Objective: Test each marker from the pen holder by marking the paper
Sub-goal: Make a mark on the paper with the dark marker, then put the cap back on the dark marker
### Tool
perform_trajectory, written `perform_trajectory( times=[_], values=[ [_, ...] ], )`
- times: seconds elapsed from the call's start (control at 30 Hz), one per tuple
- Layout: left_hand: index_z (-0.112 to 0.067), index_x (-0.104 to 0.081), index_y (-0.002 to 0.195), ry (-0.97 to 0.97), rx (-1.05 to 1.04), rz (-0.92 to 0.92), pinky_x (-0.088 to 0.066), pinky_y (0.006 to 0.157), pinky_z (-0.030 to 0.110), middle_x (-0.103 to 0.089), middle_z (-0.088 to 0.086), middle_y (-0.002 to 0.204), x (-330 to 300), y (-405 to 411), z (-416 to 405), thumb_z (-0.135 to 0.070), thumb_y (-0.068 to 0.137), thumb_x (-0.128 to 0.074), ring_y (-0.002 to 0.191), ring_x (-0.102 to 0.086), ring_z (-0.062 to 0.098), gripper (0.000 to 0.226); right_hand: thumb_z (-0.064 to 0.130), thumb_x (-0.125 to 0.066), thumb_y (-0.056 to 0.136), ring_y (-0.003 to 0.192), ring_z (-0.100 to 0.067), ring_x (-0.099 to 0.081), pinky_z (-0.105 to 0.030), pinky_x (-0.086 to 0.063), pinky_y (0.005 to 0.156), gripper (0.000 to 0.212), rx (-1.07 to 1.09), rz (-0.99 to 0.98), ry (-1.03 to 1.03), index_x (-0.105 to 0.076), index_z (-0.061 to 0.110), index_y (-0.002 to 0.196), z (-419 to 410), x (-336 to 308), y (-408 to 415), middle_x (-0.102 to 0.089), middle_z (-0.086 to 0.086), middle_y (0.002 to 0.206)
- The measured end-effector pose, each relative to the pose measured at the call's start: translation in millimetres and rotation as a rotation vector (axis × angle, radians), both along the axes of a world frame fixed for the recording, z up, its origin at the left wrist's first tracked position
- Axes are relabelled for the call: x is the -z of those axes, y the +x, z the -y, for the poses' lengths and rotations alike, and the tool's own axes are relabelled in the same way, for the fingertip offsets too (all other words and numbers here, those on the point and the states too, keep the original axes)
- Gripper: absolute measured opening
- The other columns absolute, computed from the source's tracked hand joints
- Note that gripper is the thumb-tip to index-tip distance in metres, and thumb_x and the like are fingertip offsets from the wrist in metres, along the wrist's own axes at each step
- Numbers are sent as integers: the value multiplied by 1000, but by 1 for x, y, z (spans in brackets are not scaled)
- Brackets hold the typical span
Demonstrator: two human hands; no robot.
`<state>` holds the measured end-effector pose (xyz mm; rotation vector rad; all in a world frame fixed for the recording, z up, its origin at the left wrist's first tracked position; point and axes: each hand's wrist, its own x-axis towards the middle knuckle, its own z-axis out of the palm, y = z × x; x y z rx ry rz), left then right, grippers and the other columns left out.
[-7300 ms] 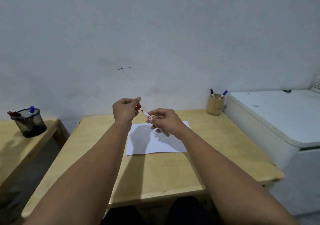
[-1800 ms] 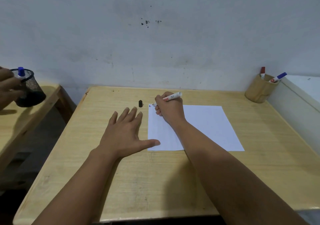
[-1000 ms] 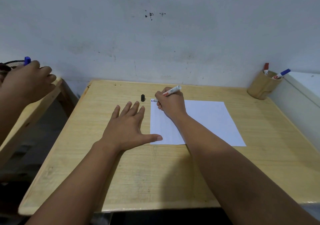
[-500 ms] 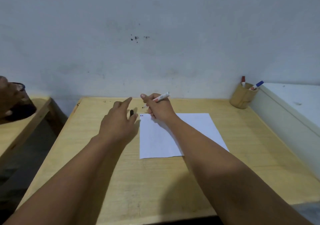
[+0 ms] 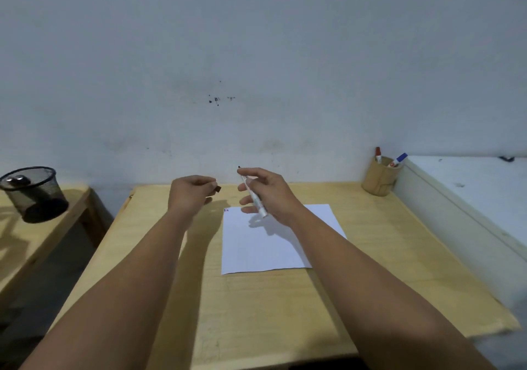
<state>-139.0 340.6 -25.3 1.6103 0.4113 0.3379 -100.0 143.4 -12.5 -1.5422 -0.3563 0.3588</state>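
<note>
Head view: two bare forearms reach forward over a wooden bench (image 5: 256, 312), both hands raised above it. On the bench lies a white paper (image 5: 265, 250), its far left corner bearing small marks (image 5: 226, 210) in blue and red, too small to read further. The right hand's shadow falls across the far part of the paper. The right hand (image 5: 268, 195) hovers above the paper's far edge; its fingers (image 5: 248, 173) grip a white marker (image 5: 254, 197) that is tilted, dark tip up and away, back end down toward the paper. The marker is uncapped. The left hand (image 5: 191, 194) is just left of it, apart from it, its fingers closed on a small dark cap (image 5: 218, 189) that pokes out toward the marker. Farther back at the bench's right corner, against the wall, stands a tan holder (image 5: 377, 181) with a red-capped marker (image 5: 378, 154) and a blue-capped marker (image 5: 398, 160) sticking out. Right of the bench is a white surface. On a second, lower wooden bench at far left stands a black mesh cup (image 5: 37, 195); what is inside it cannot be made out
</note>
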Motion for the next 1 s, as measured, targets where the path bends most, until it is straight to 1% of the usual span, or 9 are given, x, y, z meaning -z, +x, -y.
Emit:
perform_trajectory(
  times=[0.1, 0.2, 0.27, 0.37, 0.43, 0.57, 0.67, 0.87, 1.0],
  values=[
    [-3, -77, 99, -115, 25, 19, -61, 86, 37, -77, 10, 88, -20, -5, 3, -6, 96, -71, 87, -73, 21, 8, 3, -58, 104, 68, -21, -69, -30, -62, 59, 38, -8, 109, -173, -66, 24, 134, 3, 2, -9, -75, -20, 110],
    [0, -76, 102, -109, 67, 36, -61, 84, 36, -77, 12, 93, -35, -10, 8, -6, 96, -71, 88, -74, 22, 10, 7, -69, 102, 65, -17, -70, -23, -56, 55, 35, 17, 183, -243, -66, 17, 135, 6, 5, -11, -78, -23, 116],
    [0, -76, 103, -94, 84, 36, -61, 81, 34, -77, 14, 96, -41, -13, 12, -6, 96, -71, 90, -75, 23, 11, 8, -73, 100, 66, -18, -70, -22, -55, 55, 27, 54, 204, -249, -71, 13, 127, 9, 3, -12, -77, -23, 113],
    [-2, -77, 101, -58, 124, 35, -61, 81, 34, -79, 14, 97, -48, -17, 18, -7, 95, -73, 92, -76, 23, 9, 9, -75, 100, 65, -16, -71, -20, -54, 55, 22, 79, 248, -266, -75, 13, 121, 16, -1, -13, -74, -10, 99],
    [-2, -78, 102, -26, 146, 29, -61, 84, 35, -80, 14, 97, -51, -18, 22, -8, 94, -74, 92, -76, 22, 10, 10, -76, 99, 64, -13, -72, -19, -54, 57, 21, 79, 264, -270, -76, 15, 119, 22, -4, -13, -74, -5, 97],
    [-1, -78, 102, 29, 161, 37, -61, 88, 37, -79, 13, 92, -58, -17, 35, -6, 94, -73, 86, -75, 19, 10, 11, -77, 98, 64, -11, -73, -22, -56, 62, 21, 74, 264, -256, -78, 14, 119, 32, -9, -14, -75, -4, 100],
    [0, -77, 101, 49, 166, 29, -61, 89, 38, -78, 14, 93, -59, -13, 45, -6, 94, -73, 86, -75, 21, 11, 10, -77, 98, 65, -10, -72, -24, -57, 63, 21, 76, 247, -237, -77, 11, 119, 44, -11, -17, -74, -1, 95],
    [0, -78, 97, 85, 243, -12, -61, 89, 37, -77, 15, 90, -53, 2, 80, -6, 93, -74, 83, -74, 22, 8, 7, -76, 98, 65, -11, -70, -18, -53, 58, 20, 111, 227, -255, -78, 9, 118, 75, -5, -10, -73, 0, 90],
    [2, -78, 94, 33, 228, 0, -63, 85, 35, -77, 14, 85, -52, 21, 112, -5, 92, -73, 80, -73, 21, 8, 6, -77, 96, 58, -6, -68, -16, -48, 53, 15, 222, 202, -209, -78, 11, 110, 91, -3, 2, -73, -1, 88]
  ],
)
